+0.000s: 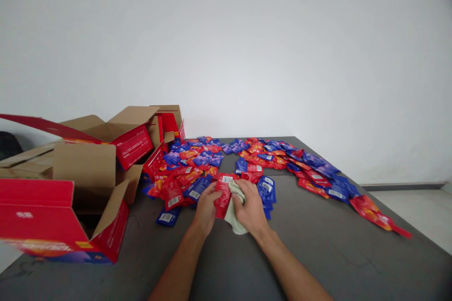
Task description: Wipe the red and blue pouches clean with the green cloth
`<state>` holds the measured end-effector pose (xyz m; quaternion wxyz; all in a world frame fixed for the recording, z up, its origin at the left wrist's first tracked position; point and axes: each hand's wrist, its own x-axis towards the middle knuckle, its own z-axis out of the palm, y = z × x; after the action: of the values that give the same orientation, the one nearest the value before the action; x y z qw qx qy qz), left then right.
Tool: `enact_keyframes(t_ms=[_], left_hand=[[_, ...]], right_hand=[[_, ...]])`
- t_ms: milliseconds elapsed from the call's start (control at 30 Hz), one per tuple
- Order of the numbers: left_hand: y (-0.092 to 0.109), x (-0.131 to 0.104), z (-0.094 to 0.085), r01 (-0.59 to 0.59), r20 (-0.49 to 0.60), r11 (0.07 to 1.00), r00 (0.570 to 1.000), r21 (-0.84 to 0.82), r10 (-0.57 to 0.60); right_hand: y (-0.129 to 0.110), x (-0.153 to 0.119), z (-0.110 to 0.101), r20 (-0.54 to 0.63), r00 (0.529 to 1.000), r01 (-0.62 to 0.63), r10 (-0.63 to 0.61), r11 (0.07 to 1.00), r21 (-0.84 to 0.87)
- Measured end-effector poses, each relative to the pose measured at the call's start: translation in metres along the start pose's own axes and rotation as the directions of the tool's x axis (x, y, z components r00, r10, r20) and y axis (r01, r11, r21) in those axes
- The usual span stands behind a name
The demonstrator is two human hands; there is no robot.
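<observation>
My left hand (207, 206) grips the left edge of a red packet (222, 201) with a white barcode label near its top. In my right hand (250, 207) is a pale green cloth (233, 214), bunched under the fingers and pressed against the packet's right side. The cloth's lower end hangs down toward the table. Just right of my right hand lie several blue packets (266, 190), overlapping. A heap of red and blue packets (192, 176) spreads beyond and to the left of my left hand.
Open red cartons (37, 216) with brown flaps crowd the left side of the grey table (300, 254). A curved band of red and blue packets (314, 169) runs along the right edge. A white wall (240, 56) stands behind.
</observation>
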<state>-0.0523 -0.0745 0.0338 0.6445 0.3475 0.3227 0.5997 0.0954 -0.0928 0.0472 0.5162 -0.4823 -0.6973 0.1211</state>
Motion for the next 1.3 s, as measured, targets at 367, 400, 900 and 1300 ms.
enact_keyframes(t_ms=[367,400,900,1300], left_hand=[[-0.004,0.000,-0.001,-0.179,0.028,0.919,0.983,0.353,0.181],[-0.004,0.002,-0.001,-0.200,0.025,0.893,0.978,0.402,0.208],[0.012,-0.001,-0.005,0.008,-0.012,0.994,1.000,-0.107,-0.009],[0.010,-0.009,0.006,-0.027,0.144,0.996,0.989,-0.084,0.039]], right_hand=[[0.001,-0.002,0.005,0.103,0.982,-0.181,0.158,0.946,0.270],[0.000,-0.002,0.004,0.080,0.989,-0.141,0.125,0.958,0.250],[-0.004,-0.007,-0.001,0.240,0.950,0.190,-0.198,0.980,0.056],[-0.005,-0.011,0.010,0.102,0.957,0.263,-0.273,0.959,0.101]])
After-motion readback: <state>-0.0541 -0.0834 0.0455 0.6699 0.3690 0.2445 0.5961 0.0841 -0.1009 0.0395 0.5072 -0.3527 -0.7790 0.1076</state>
